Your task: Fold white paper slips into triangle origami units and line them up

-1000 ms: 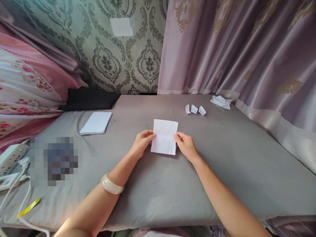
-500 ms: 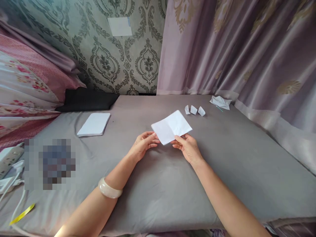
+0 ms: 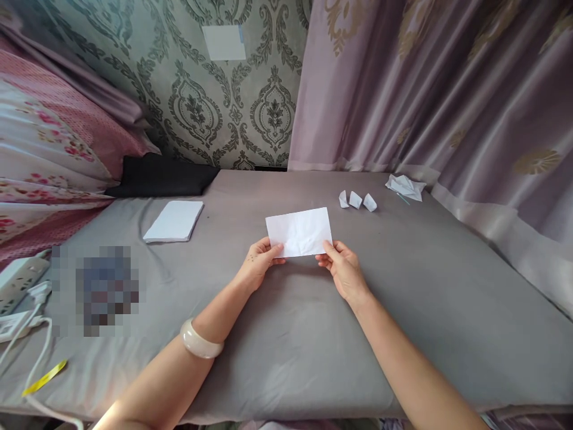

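A white sheet of paper [image 3: 299, 232] is held flat, long side across, just above the grey cloth-covered surface [image 3: 286, 334]. My left hand [image 3: 258, 265] pinches its lower left corner. My right hand [image 3: 344, 270] pinches its lower right corner. A pale bangle [image 3: 200, 341] sits on my left wrist. Three small folded white paper pieces [image 3: 357, 200] lie in a row beyond the sheet to the right.
A stack of white paper [image 3: 174, 220] lies at the left. Crumpled white paper [image 3: 405, 186] sits near the pink curtain [image 3: 447, 89] at the back right. A black cushion [image 3: 163, 175] and floral bedding [image 3: 40, 155] are at the left; a power strip [image 3: 18, 280] with cables lies at the left edge.
The sheet was turned from upright to lying crosswise; both hands shifted their pinch to its lower corners.
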The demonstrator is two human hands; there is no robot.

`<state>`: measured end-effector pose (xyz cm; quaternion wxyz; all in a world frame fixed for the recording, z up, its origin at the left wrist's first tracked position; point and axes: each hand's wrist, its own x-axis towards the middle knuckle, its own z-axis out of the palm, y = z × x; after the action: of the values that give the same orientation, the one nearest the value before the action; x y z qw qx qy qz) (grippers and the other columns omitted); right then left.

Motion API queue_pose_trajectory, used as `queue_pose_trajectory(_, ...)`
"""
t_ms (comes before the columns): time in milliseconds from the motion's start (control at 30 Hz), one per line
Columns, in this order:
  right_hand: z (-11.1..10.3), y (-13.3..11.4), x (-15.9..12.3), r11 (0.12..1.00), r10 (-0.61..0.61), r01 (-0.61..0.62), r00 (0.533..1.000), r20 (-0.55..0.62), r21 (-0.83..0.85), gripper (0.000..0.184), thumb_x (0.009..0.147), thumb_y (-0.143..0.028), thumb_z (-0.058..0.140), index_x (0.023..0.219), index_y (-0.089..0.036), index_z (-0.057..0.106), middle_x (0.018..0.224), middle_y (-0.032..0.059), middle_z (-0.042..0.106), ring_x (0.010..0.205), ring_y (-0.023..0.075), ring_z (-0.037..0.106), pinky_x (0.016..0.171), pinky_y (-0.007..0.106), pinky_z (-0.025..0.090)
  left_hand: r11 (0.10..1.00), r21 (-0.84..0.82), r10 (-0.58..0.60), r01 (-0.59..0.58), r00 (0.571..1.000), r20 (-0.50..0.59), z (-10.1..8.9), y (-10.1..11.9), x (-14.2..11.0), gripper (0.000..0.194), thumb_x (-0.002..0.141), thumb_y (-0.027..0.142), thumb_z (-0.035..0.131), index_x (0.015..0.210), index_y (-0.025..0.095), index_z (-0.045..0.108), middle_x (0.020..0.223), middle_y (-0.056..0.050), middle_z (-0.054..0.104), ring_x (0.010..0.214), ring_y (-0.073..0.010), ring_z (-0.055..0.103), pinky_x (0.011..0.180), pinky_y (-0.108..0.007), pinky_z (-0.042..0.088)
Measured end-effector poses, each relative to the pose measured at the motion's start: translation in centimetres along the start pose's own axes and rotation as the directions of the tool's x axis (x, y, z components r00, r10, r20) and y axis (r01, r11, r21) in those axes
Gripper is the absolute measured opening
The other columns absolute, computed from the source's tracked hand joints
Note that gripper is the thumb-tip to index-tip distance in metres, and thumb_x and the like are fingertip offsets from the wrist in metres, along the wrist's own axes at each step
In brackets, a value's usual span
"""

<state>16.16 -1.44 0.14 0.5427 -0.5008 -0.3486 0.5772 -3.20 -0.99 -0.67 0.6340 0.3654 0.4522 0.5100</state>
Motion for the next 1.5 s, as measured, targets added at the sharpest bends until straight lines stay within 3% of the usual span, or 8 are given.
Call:
queue_pose_trajectory(267, -1.9, 0.9, 1.6, 0.943, -0.179, 0.152, 0.982, -0.064, -0.296, 0.046, 0.076, -0.044, 0.064, 0.111, -0.014, 0.063, 0.077, 0.0056, 0.068, 0.068, 0.0167, 0.065, 0.064, 0.032, 0.055, 0.995, 0.097, -0.024, 0.026, 0.999, -0.021, 0.3, 0.1, -0.2, 0.031, 0.070, 0.035, 0.075, 0.089, 0.011, 0.069, 0.083, -0.010, 0.071, 0.059, -0.0159, 0.066, 0.054, -0.024, 0.051)
queue_pose_trajectory(433, -1.8, 1.1, 1.1, 0.459, -0.555, 0.557, 0.788, 0.266, -0.692, 0.052, 0.084, -0.023, 0.054, 0.135, -0.020, 0.047, 0.135, 0.0132, 0.051, 0.122, 0.0261, 0.049, 0.099, 0.045, 0.044, 0.993, 0.076, -0.072, 0.086, 0.983, -0.169, 0.7, 0.0, -0.4, 0.019, 0.074, 0.020, 0.069, 0.089, 0.010, 0.062, 0.083, -0.011, 0.069, 0.067, -0.0206, 0.070, 0.060, -0.028, 0.057)
queue_pose_trajectory(533, -1.1, 1.3, 0.3, 0.222, -0.494, 0.655, 0.714, 0.496, -0.723, 0.045, 0.086, -0.014, 0.048, 0.130, -0.023, 0.052, 0.126, 0.0098, 0.057, 0.121, 0.0255, 0.047, 0.103, 0.045, 0.040, 0.992, 0.042, -0.112, 0.120, 0.980, -0.164, 0.9, -0.1, -0.5, 0.019, 0.073, 0.015, 0.068, 0.089, 0.010, 0.060, 0.081, -0.010, 0.068, 0.071, -0.0228, 0.071, 0.066, -0.032, 0.059)
queue_pose_trajectory(733, 0.1, 1.5, -0.4, 0.043, -0.347, 0.691, 0.688, 0.638, -0.722, 0.044, 0.085, -0.009, 0.043, 0.126, -0.021, 0.055, 0.122, 0.0093, 0.060, 0.114, 0.0259, 0.050, 0.095, 0.043, 0.043, 0.981, -0.010, -0.194, 0.194, 0.980, -0.044, 2.3, -0.4, -1.7, 0.024, 0.073, 0.018, 0.072, 0.092, 0.011, 0.058, 0.081, -0.012, 0.069, 0.074, -0.0239, 0.071, 0.072, -0.035, 0.059)
queue_pose_trajectory(933, -0.7, 1.6, 0.2, 0.048, -0.286, 0.674, 0.717, 0.636, -0.738, 0.045, 0.080, -0.001, 0.044, 0.113, -0.022, 0.066, 0.111, 0.0066, 0.066, 0.104, 0.0227, 0.056, 0.089, 0.037, 0.045, 0.960, 0.226, -0.196, 0.168, 0.974, 0.111, 2.4, 0.8, -2.4, 0.038, 0.074, 0.047, 0.071, 0.085, 0.013, 0.059, 0.080, -0.014, 0.071, 0.059, -0.0178, 0.066, 0.046, -0.023, 0.048)
queue_pose_trajectory(1200, -1.7, 2.2, 1.1, 0.106, -0.320, 0.785, 0.608, 0.727, -0.610, 0.057, 0.077, 0.006, 0.041, 0.113, -0.028, 0.068, 0.124, 0.0050, 0.061, 0.115, 0.0196, 0.052, 0.094, 0.037, 0.044, 0.895, 0.436, 0.206, -0.095, 0.955, -0.214, -3.1, 3.1, -0.3, 0.013, 0.069, 0.017, 0.060, 0.081, 0.016, 0.065, 0.067, -0.002, 0.065, 0.053, -0.0100, 0.049, 0.050, -0.020, 0.035)
queue_pose_trajectory(1367, -1.9, 2.2, 1.0, 0.141, -0.243, 0.805, 0.592, 0.769, -0.576, 0.062, 0.072, 0.009, 0.040, 0.117, -0.026, 0.065, 0.122, 0.0041, 0.062, 0.115, 0.0192, 0.052, 0.095, 0.037, 0.044, 0.702, 0.666, 0.287, -0.254, 0.956, 0.062, -3.8, 3.0, -0.8, 0.030, 0.067, 0.008, 0.053, 0.087, 0.021, 0.072, 0.086, -0.003, 0.067, 0.069, -0.0151, 0.053, 0.061, -0.023, 0.040)
queue_pose_trajectory(1500, -2.1, 2.0, 0.6, 0.141, -0.239, 0.784, 0.619, 0.748, -0.604, 0.056, 0.075, 0.005, 0.043, 0.121, -0.022, 0.062, 0.122, 0.0069, 0.060, 0.113, 0.0210, 0.052, 0.094, 0.038, 0.046, 0.483, 0.731, 0.243, -0.482, 0.876, 0.417, -3.6, 1.8, -0.6, 0.046, 0.068, 0.001, 0.043, 0.099, 0.023, 0.070, 0.107, -0.004, 0.067, 0.099, -0.0221, 0.054, 0.086, -0.030, 0.043)
